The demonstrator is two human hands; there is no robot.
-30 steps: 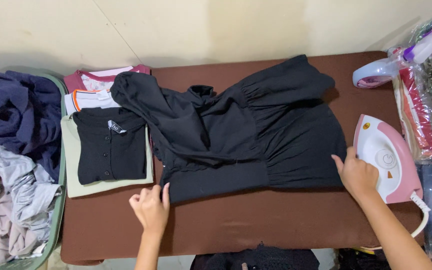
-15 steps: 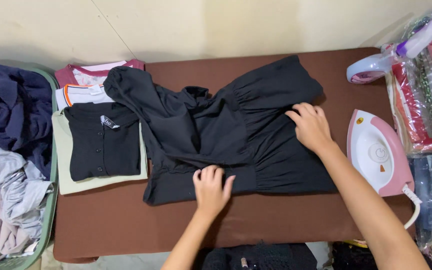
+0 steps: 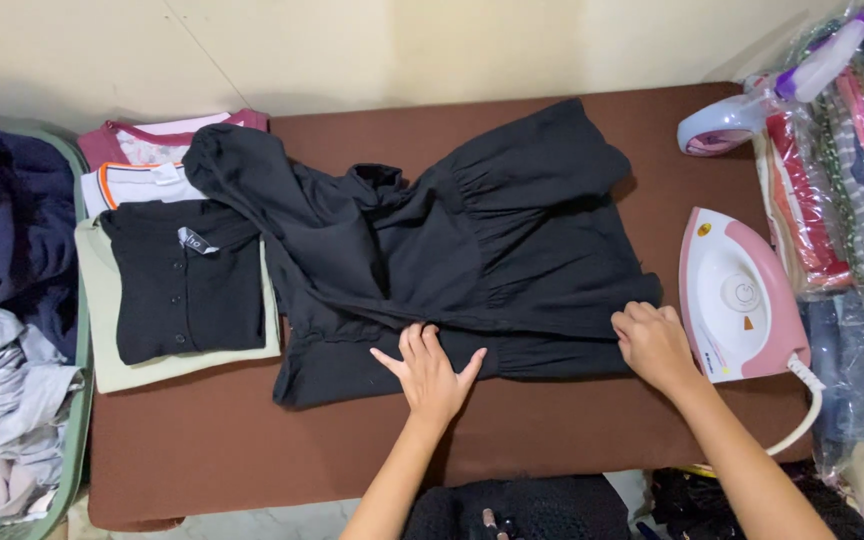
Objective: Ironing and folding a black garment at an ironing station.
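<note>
A black garment [image 3: 472,260] with gathered sleeves lies spread across the brown padded ironing surface [image 3: 572,430]. My left hand [image 3: 430,372] rests flat on its lower edge, fingers spread. My right hand [image 3: 652,343] pinches the garment's lower right corner, fingers curled on the cloth. A pink and white iron [image 3: 737,295] stands just to the right of that hand, its cord trailing off the near edge.
A stack of folded shirts [image 3: 177,280], black on top, sits at the left of the surface. A green basket [image 3: 77,420] of loose laundry stands further left. Bagged fabrics [image 3: 847,170] and a lilac spray bottle [image 3: 752,100] are at the right. Dark clothing [image 3: 522,505] lies below.
My right hand left the iron, crossed onto the garment, then slid down to its lower right corner. My left hand moved from the bare surface onto the garment's lower edge.
</note>
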